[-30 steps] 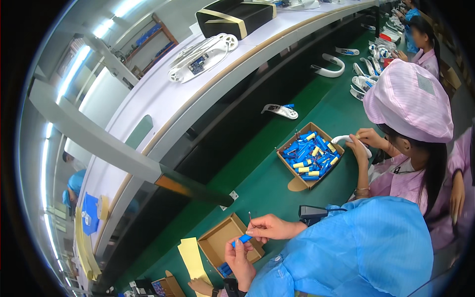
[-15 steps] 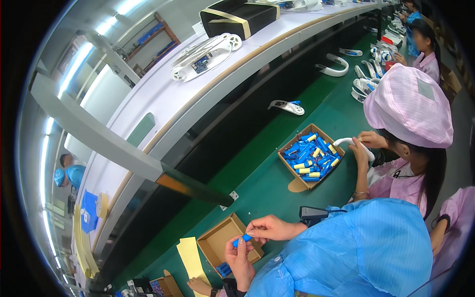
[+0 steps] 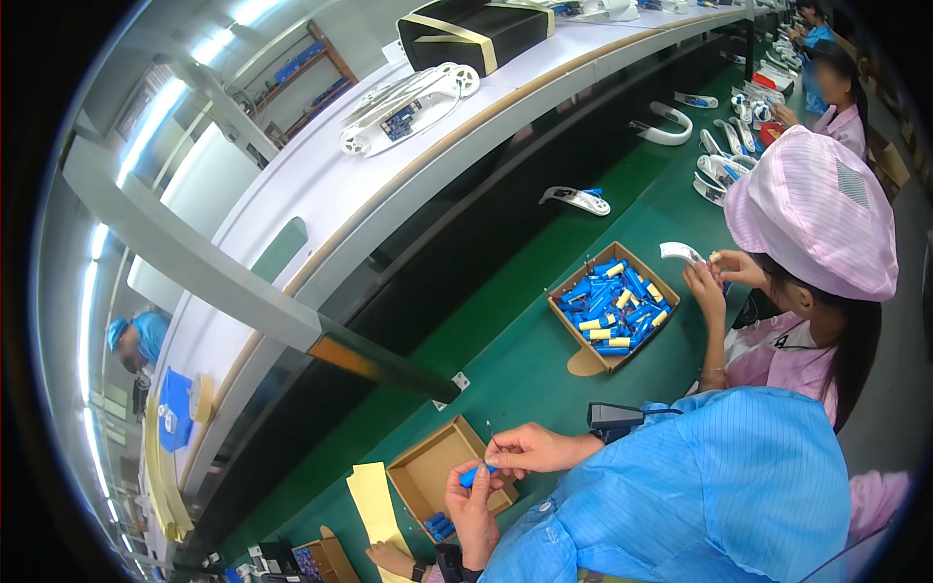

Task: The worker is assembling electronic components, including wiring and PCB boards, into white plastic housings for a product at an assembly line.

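Note:
My left hand is closed around a small blue cylindrical battery, pinched between thumb and fingertips. My right hand meets it at the battery's upper end, its thumb and fingers pressed together on a thin wire whose tip pokes up above them. Both hands are over the near side of an open cardboard box. Several blue batteries lie together in that box's near corner. My blue sleeve covers much of the lower right.
A cardboard box full of blue and yellow-wrapped batteries stands farther right. Beside it, a co-worker in pink handles a white curved part. Yellow sheets lie left, touched by another person's hand. A metal post rises from the green bench.
My hands stay close together, with the battery shifted slightly between them. The co-worker in pink has turned the white curved part and now has a small yellowish piece at the fingers.

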Tool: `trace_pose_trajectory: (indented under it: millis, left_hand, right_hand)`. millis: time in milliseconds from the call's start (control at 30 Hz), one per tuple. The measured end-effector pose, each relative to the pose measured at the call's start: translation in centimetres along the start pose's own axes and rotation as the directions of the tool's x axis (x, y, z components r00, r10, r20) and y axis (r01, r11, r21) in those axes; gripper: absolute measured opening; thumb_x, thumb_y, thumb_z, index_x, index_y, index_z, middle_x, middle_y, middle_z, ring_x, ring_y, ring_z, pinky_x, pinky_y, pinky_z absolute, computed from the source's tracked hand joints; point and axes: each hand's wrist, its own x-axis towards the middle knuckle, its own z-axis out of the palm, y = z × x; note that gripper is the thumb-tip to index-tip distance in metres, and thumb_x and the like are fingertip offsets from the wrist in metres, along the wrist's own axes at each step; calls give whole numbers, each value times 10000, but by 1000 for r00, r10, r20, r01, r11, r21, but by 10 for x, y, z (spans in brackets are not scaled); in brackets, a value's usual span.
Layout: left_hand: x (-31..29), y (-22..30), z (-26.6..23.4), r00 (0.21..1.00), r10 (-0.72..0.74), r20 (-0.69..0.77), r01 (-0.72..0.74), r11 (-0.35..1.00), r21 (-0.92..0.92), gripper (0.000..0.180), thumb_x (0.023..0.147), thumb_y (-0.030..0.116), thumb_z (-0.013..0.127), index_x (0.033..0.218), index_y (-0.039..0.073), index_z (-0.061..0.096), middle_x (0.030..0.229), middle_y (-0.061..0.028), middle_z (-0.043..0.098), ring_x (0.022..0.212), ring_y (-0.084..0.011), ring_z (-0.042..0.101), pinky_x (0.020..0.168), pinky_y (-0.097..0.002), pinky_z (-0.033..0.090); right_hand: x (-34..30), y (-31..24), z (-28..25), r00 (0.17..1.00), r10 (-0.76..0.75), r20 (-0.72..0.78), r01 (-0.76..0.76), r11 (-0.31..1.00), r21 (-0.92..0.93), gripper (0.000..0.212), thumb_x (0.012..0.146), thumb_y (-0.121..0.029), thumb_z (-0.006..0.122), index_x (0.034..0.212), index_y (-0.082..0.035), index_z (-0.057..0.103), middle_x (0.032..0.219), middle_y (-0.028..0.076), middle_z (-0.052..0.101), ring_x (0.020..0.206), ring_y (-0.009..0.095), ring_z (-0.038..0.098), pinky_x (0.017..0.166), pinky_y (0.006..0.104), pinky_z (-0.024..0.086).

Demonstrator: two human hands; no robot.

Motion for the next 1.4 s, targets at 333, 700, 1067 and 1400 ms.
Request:
trace_pose_trajectory:
  millis: [333,700,1067,1400]
  left_hand:
    - [14,-28,-35,995,-4,97,-47,853,520,198,885,187,621,902,4,547,747,-48,598,692,-100,556,633,-231,436]
    - [137,306,-216,252,966,-65,301,-14,954,250,811,250,611,908,20,590,868,-164,648,775,-307,633,714,-382,494]
    - [44,-144,-138,945,169,-279,263,108,959,332,629,275,773,825,59,614,876,-154,588,818,-360,591,729,-467,473]
    - [42,-107,-117,960,55,-274,265,125,956,413,635,337,774,877,40,621,905,-184,616,850,-379,608,725,-458,488]
  right_hand:
    - [20,-79,-62,843,-529,-98,291,602,-744,197,818,-159,599,960,-31,552,732,139,597,642,286,616,577,391,490]
    - [116,-303,-256,406,-914,-24,-241,-81,-967,615,751,-70,574,1341,-128,415,1373,158,393,1202,379,392,1035,417,335]
    - [145,-303,-283,608,-790,-83,-163,-21,-986,479,718,78,515,1163,-99,517,1190,122,548,1088,342,520,910,368,438]
    - [136,-295,-287,613,-784,100,95,-53,-994,373,740,-40,603,1106,-83,545,1017,130,544,937,324,554,828,364,456]
